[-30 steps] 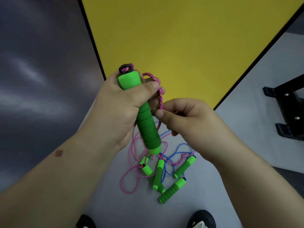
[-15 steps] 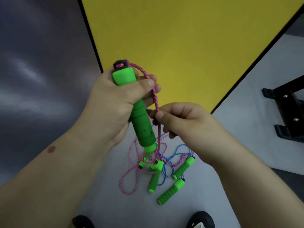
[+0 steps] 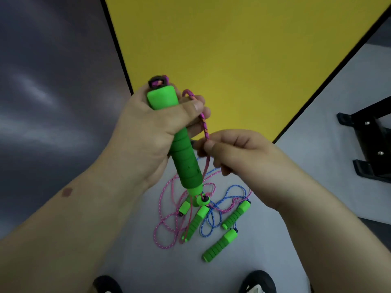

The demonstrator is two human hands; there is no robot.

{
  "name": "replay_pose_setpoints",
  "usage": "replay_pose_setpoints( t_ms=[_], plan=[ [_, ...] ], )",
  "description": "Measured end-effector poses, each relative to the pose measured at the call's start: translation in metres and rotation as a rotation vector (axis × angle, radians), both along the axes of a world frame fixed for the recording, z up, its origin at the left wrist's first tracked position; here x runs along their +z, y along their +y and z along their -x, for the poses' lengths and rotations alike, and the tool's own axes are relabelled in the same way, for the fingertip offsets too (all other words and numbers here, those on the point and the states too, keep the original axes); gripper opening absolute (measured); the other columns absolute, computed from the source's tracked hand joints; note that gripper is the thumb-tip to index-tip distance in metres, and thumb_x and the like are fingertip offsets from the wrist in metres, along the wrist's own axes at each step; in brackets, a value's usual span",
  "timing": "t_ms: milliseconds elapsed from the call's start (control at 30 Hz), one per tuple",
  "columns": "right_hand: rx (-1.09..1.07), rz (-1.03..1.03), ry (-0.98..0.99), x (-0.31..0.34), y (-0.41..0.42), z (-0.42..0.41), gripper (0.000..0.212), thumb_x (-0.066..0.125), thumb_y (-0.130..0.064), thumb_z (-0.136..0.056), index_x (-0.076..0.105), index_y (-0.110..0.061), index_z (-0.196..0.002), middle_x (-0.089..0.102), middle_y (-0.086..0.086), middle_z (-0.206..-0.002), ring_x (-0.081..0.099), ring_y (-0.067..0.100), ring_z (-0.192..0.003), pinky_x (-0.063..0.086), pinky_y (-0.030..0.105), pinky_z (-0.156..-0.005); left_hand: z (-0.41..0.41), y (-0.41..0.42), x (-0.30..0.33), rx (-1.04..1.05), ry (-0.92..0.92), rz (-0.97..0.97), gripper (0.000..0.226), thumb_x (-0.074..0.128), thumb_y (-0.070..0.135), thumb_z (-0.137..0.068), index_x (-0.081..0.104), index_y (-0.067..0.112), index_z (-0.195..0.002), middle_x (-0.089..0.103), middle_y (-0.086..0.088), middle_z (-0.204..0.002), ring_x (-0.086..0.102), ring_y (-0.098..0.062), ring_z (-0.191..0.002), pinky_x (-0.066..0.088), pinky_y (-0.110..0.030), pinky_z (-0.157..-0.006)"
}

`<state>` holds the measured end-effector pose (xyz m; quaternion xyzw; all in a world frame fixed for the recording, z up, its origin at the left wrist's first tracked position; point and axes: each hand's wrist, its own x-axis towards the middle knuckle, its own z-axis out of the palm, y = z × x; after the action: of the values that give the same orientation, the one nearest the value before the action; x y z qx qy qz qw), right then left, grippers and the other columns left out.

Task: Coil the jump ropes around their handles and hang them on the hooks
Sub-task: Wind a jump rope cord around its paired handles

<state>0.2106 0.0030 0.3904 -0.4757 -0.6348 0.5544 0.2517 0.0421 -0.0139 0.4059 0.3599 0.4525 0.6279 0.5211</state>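
My left hand (image 3: pixel 148 132) grips a green foam handle (image 3: pixel 184 157) upright, thumb pressed across its top. A pink braided rope (image 3: pixel 204 123) leaves the black cap at the handle's top and arcs down to my right hand (image 3: pixel 237 153), which pinches it beside the handle. A second green handle end (image 3: pixel 202 200) dangles just under the held handle. Below, on the grey floor (image 3: pixel 148 263), lie several more green handles (image 3: pixel 220 247) tangled with loose pink rope (image 3: pixel 165 229) and blue rope (image 3: pixel 211 225).
A yellow wall panel (image 3: pixel 232 49) with black edging rises ahead, a dark wall (image 3: pixel 42 81) to the left. A black metal rack foot (image 3: pixel 370 144) stands at the right. Two shoe tips (image 3: pixel 257 282) show at the bottom edge.
My right hand has kept its pinch on the pink rope and shifted slightly right. The rope loop near the handle top is tighter. The dangling handle has swung under the held one.
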Motion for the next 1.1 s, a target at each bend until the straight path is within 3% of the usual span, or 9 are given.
replay_pose_setpoints(
  t_ms=[67, 200, 300, 433, 567, 667, 800, 1000, 1100],
  plan=[
    [0.021, -0.075, -0.025, -0.001, 0.000, 0.001, 0.016, 0.067, -0.037, -0.092, 0.079, -0.028, -0.093, 0.071, 0.018, -0.085, 0.052, 0.017, -0.072, 0.043, 0.038, -0.071, 0.005, 0.001, 0.000, 0.022, -0.009, -0.006, 0.029, 0.072, -0.006, -0.088, 0.052, 0.014, -0.090, 0.072, -0.011, -0.090, 0.078, -0.024, -0.082, 0.062, -0.038, -0.072],
    [-0.126, -0.143, 0.278, 0.008, -0.001, 0.004, 0.019, 0.060, -0.011, -0.100, 0.077, -0.019, -0.095, 0.074, -0.013, -0.073, 0.063, -0.005, -0.065, 0.047, 0.010, -0.065, 0.001, -0.002, -0.009, -0.130, 0.143, 0.035, 0.024, 0.074, 0.001, -0.074, 0.059, 0.013, -0.088, 0.073, -0.014, -0.087, 0.073, -0.027, -0.085, 0.061, -0.054, -0.089],
    [-0.183, -0.111, 0.367, 0.008, 0.000, 0.003, 0.016, 0.060, -0.014, -0.099, 0.075, -0.015, -0.102, 0.075, -0.012, -0.074, 0.067, -0.002, -0.070, 0.053, 0.016, -0.067, -0.009, -0.006, -0.012, -0.187, 0.316, 0.038, 0.027, 0.082, 0.008, -0.071, 0.063, 0.015, -0.090, 0.069, -0.023, -0.082, 0.067, -0.029, -0.079, 0.059, -0.065, -0.087],
    [-0.089, -0.031, 0.237, 0.007, 0.000, 0.000, 0.017, 0.058, -0.015, -0.100, 0.075, -0.015, -0.096, 0.069, -0.018, -0.060, 0.061, -0.007, -0.057, 0.043, 0.006, -0.059, -0.008, -0.002, -0.003, 0.002, 0.089, 0.020, 0.036, 0.078, -0.010, -0.078, 0.054, 0.014, -0.089, 0.071, -0.004, -0.076, 0.072, -0.021, -0.071, 0.064, -0.043, -0.070],
    [0.034, -0.081, -0.003, -0.003, 0.000, 0.001, 0.020, 0.069, -0.042, -0.087, 0.079, -0.028, -0.098, 0.078, 0.011, -0.095, 0.065, 0.031, -0.079, 0.051, 0.048, -0.073, 0.002, 0.001, 0.004, 0.028, -0.116, 0.034, 0.029, 0.067, -0.010, -0.090, 0.051, 0.015, -0.089, 0.072, -0.007, -0.082, 0.076, -0.022, -0.075, 0.060, -0.033, -0.065],
    [0.048, -0.104, -0.024, -0.004, -0.001, 0.002, 0.017, 0.069, -0.045, -0.088, 0.076, -0.031, -0.095, 0.065, 0.016, -0.077, 0.043, 0.031, -0.064, 0.037, 0.046, -0.060, 0.000, 0.000, 0.003, 0.004, -0.153, 0.048, 0.028, 0.066, -0.008, -0.091, 0.050, 0.015, -0.091, 0.072, -0.007, -0.083, 0.076, -0.022, -0.077, 0.061, -0.035, -0.064],
    [-0.114, -0.212, 0.116, -0.002, -0.001, 0.004, 0.012, 0.068, -0.034, -0.093, 0.076, -0.025, -0.092, 0.077, 0.009, -0.087, 0.065, 0.040, -0.078, 0.054, 0.053, -0.075, 0.003, 0.001, -0.006, -0.023, 0.043, 0.031, 0.029, 0.075, -0.006, -0.084, 0.055, 0.014, -0.090, 0.072, -0.009, -0.084, 0.077, -0.030, -0.083, 0.063, -0.045, -0.076],
    [-0.270, -0.098, 0.311, 0.004, 0.002, 0.005, 0.010, 0.066, -0.019, -0.098, 0.075, -0.017, -0.095, 0.070, -0.003, -0.077, 0.062, 0.009, -0.068, 0.054, 0.032, -0.069, -0.009, -0.007, -0.008, -0.200, 0.310, 0.077, 0.029, 0.082, 0.003, -0.068, 0.062, 0.022, -0.078, 0.069, -0.008, -0.075, 0.074, -0.041, -0.078, 0.063, -0.052, -0.081],
    [-0.180, 0.019, 0.231, 0.003, 0.002, 0.003, 0.017, 0.062, -0.025, -0.100, 0.077, -0.017, -0.095, 0.071, -0.008, -0.075, 0.056, 0.007, -0.065, 0.044, 0.029, -0.065, -0.008, -0.003, -0.004, -0.079, 0.096, 0.070, 0.032, 0.075, -0.012, -0.082, 0.056, 0.013, -0.085, 0.067, -0.005, -0.074, 0.069, -0.024, -0.071, 0.064, -0.044, -0.073]
  ],
)
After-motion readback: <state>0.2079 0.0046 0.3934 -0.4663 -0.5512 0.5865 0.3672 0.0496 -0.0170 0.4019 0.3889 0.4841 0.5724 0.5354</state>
